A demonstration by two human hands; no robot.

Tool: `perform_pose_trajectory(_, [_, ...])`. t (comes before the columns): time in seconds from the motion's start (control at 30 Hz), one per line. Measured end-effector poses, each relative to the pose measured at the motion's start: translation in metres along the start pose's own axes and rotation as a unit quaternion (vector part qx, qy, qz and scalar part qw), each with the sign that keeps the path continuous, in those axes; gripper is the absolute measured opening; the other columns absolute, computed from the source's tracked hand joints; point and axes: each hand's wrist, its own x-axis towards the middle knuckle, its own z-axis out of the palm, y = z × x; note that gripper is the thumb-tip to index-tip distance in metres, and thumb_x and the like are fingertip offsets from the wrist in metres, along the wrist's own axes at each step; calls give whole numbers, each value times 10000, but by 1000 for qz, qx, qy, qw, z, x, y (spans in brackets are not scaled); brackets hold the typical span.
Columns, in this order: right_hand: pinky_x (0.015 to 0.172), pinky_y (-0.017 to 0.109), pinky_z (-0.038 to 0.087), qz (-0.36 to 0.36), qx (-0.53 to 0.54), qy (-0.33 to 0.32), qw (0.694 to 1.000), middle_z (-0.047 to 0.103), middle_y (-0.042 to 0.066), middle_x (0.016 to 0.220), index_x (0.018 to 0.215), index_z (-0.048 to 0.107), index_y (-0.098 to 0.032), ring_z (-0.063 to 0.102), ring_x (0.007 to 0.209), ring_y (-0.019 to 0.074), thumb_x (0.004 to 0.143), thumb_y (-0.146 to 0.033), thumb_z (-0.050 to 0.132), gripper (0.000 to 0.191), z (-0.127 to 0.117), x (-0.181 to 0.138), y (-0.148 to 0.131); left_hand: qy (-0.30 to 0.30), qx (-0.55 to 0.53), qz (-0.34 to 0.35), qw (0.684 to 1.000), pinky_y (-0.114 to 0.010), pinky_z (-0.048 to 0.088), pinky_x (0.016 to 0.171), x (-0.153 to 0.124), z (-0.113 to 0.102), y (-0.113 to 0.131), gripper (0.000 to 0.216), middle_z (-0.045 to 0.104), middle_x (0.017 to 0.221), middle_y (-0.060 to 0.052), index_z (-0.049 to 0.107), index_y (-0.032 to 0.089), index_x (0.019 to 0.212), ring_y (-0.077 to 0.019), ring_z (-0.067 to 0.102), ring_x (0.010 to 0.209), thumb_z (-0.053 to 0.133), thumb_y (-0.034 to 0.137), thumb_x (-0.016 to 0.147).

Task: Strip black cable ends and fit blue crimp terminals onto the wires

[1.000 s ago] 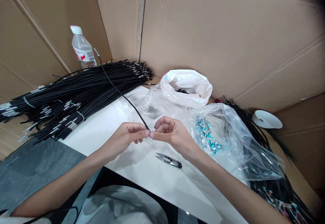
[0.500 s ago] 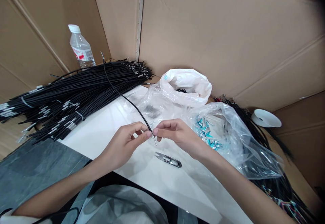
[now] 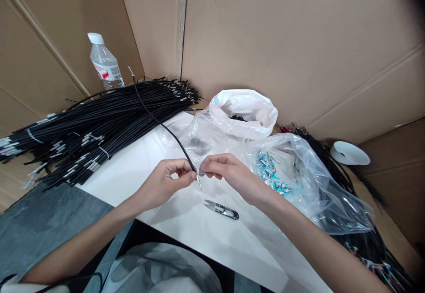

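Observation:
My left hand (image 3: 168,179) pinches a black cable (image 3: 173,137) close to its stripped silvery end, which points down toward the table between my hands. The cable's long part curves up and left across a pile of cables, its other bare end in the air. Just right of the silvery end, my right hand (image 3: 223,168) is closed with thumb and fingertips together, a small gap from the cable. Whatever lies between those fingertips is too small to tell. Below my hands, a pair of thread snips (image 3: 221,210) lies on the white table (image 3: 195,215).
Black cables (image 3: 109,118) are heaped at left beside a water bottle (image 3: 105,65). Behind my hands stands a white plastic bag (image 3: 259,127) with small black pieces. A clear bag (image 3: 318,191) with blue-silver bits, a white bowl (image 3: 352,155) and more cables are at right. Cardboard walls enclose the table.
My right hand has drawn slightly away from the cable's end, so a small gap shows between my hands. My left hand keeps its pinch, and the cable has shifted slightly left.

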Motion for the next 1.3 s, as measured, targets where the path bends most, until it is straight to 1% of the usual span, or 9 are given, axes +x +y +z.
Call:
perform_pose_trajectory(0.23, [664, 322, 342, -35, -98, 8, 995, 621, 16, 769, 762, 712, -205, 496, 737, 175, 822, -411, 712, 214, 2, -10, 3, 47, 101, 64, 992, -272, 415, 729, -4, 0, 1, 225, 666, 811, -6, 703, 196, 800, -160, 578, 802, 639, 366, 933])
perform_pose_trajectory(0.33, [655, 317, 347, -36, -124, 8, 992, 623, 19, 787, 731, 676, -213, 507, 749, 179, 828, -410, 729, 226, 6, -15, 3, 90, 117, 75, 986, -276, 424, 735, -6, 3, 1, 194, 687, 827, -14, 714, 202, 810, -169, 589, 823, 640, 337, 929])
perform_pose_trajectory(0.47, [638, 312, 341, -37, -99, 8, 994, 582, 4, 731, 682, 625, -207, 464, 690, 158, 825, -442, 735, 297, 8, -17, 1, 113, 90, 56, 988, -266, 417, 692, -6, 6, 3, 206, 656, 800, -6, 691, 196, 794, -155, 564, 771, 629, 347, 920])
perform_pose_trajectory(0.63, [605, 309, 310, -21, -46, -9, 999, 517, -25, 651, 661, 630, -203, 389, 619, 133, 782, -491, 770, 342, 6, -17, 1, 84, 72, 38, 993, -259, 398, 636, -5, 4, 4, 220, 605, 712, 8, 642, 181, 742, -140, 534, 698, 608, 338, 894])
perform_pose_trajectory(0.8, [589, 305, 292, 2, -19, -21, 1000, 495, -33, 647, 667, 628, -200, 371, 603, 124, 751, -510, 796, 363, 7, -17, 6, 100, 194, 118, 969, -285, 409, 699, -8, 2, 7, 119, 628, 729, 3, 611, 191, 720, -153, 539, 736, 612, 222, 836])
perform_pose_trajectory(0.87, [593, 303, 295, 3, -7, -29, 1000, 484, -37, 641, 666, 618, -201, 365, 599, 121, 750, -516, 797, 372, 9, -16, 9, 108, 221, 123, 961, -296, 410, 717, -9, 1, 8, 106, 643, 745, -2, 623, 192, 729, -163, 551, 760, 617, 222, 831])
perform_pose_trajectory(1.0, [605, 303, 301, -17, -13, -32, 999, 491, -34, 649, 654, 590, -203, 381, 614, 125, 770, -510, 788, 383, 11, -14, 14, 44, 66, 21, 997, -289, 427, 709, -8, 1, 9, 216, 663, 784, -13, 674, 188, 781, -168, 574, 768, 622, 367, 889])
perform_pose_trajectory(1.1, [608, 302, 307, -30, -23, -31, 999, 514, -29, 664, 655, 585, -203, 405, 628, 130, 779, -505, 784, 381, 11, -14, 17, 9, -50, -42, 998, -279, 429, 696, -5, 2, 6, 267, 648, 757, -8, 683, 177, 774, -163, 563, 743, 682, 433, 849])
perform_pose_trajectory(1.3, [612, 300, 327, -30, -37, -31, 998, 548, -22, 675, 704, 647, -205, 437, 635, 138, 788, -498, 781, 333, 8, -16, 16, -22, -61, -55, 996, -263, 392, 671, -3, -1, -2, 255, 568, 700, 21, 647, 173, 744, -131, 493, 690, 659, 405, 849])
